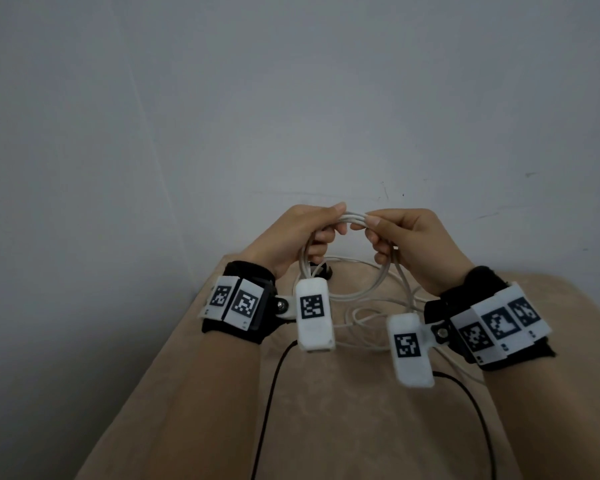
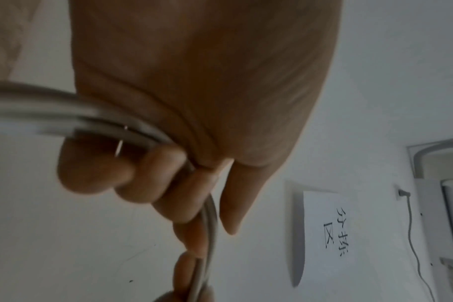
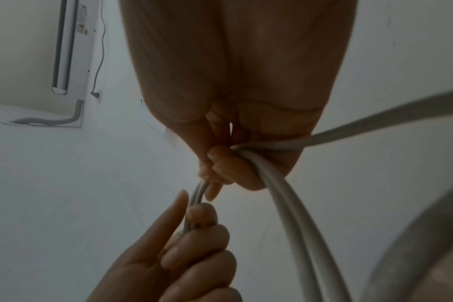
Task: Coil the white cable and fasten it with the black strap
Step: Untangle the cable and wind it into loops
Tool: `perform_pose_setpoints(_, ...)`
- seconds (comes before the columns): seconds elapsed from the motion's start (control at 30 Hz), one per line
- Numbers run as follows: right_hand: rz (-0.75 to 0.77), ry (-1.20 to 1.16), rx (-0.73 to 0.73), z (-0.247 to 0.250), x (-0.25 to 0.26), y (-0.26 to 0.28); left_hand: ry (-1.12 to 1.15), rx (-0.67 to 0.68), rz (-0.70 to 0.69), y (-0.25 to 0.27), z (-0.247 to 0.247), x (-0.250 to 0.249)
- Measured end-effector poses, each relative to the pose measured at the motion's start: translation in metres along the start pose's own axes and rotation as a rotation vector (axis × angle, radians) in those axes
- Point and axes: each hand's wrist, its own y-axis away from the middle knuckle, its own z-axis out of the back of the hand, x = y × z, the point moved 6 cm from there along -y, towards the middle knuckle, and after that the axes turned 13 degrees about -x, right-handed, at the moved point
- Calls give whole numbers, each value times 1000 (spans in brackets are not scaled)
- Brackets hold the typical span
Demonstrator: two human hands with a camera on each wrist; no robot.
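The white cable (image 1: 355, 218) is gathered into a few round loops held up in the air above the table. My left hand (image 1: 312, 230) grips the top of the loops on the left, fingers curled round the strands (image 2: 142, 132). My right hand (image 1: 392, 233) grips the same bundle just to the right, its fingers wrapped round the cable (image 3: 248, 157). The rest of the cable (image 1: 368, 317) lies loose on the table below. A small black thing (image 1: 82, 270), possibly the black strap (image 1: 323, 270), lies on the table behind the left wrist, mostly hidden.
The table is covered with a beige cloth (image 1: 326, 410) and stands against a pale wall (image 1: 291, 98). Two thin black wires (image 1: 271, 393) run from the wrist cameras toward me. A sheet of paper with writing (image 2: 331, 228) hangs on the wall.
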Motion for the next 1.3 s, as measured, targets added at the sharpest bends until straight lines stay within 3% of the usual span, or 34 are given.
perform_pose_setpoints(0.4, -17, -34, 3, -1, 6, 3, 36, -76, -35, -3, 2, 0)
perform_pose_setpoints(0.6, 14, 177, 2, 7, 8, 5, 206, -211, -24, -9, 23, 1)
perform_pose_setpoints(1.03, 58, 198, -189, 19, 5, -4, 272, -336, -31, -9, 34, -1)
perform_pose_setpoints(1.3, -59, -16, 3, -4, 5, 4, 385, -373, -9, -10, 27, 0)
